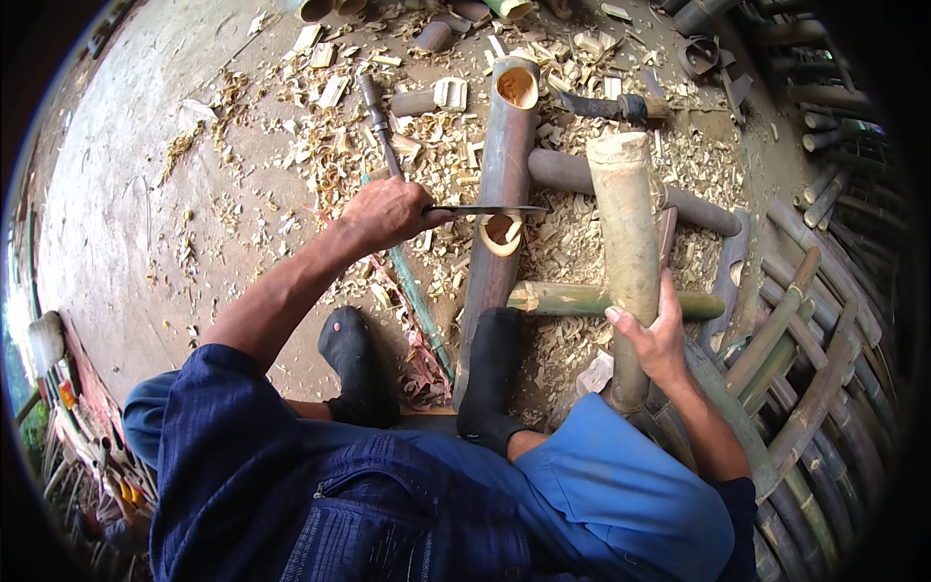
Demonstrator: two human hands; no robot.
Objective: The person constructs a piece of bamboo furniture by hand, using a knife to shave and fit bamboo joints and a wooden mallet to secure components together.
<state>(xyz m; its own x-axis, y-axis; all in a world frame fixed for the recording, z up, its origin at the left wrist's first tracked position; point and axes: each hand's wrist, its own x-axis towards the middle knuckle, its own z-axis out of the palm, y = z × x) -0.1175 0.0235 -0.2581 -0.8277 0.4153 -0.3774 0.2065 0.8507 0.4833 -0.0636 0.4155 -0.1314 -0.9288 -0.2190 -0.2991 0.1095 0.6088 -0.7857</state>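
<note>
My left hand (pixel 388 211) is closed on the handle of a knife (pixel 490 210). Its narrow dark blade reaches right, across a thick bamboo pole (pixel 497 165), just above a rounded hole (pixel 501 235) cut in the pole's wall. At the pole's far end is a second, larger opening (pixel 517 87) with orange-brown inside. My right hand (pixel 652 325) wraps round a heavy wooden mallet (pixel 621 209), thumb in front and fingers mostly hidden behind. The mallet's thick pale head points away from me. My dark-socked right foot (pixel 493 369) rests on the pole's near part.
A green bamboo crosspiece (pixel 558 299) and a darker one (pixel 562 171) lie right of the pole. A long-handled tool (pixel 376 114) and a dark-bladed tool (pixel 592 105) lie among wood chips (pixel 330 145). Bamboo lengths (pixel 815 388) are piled at the right.
</note>
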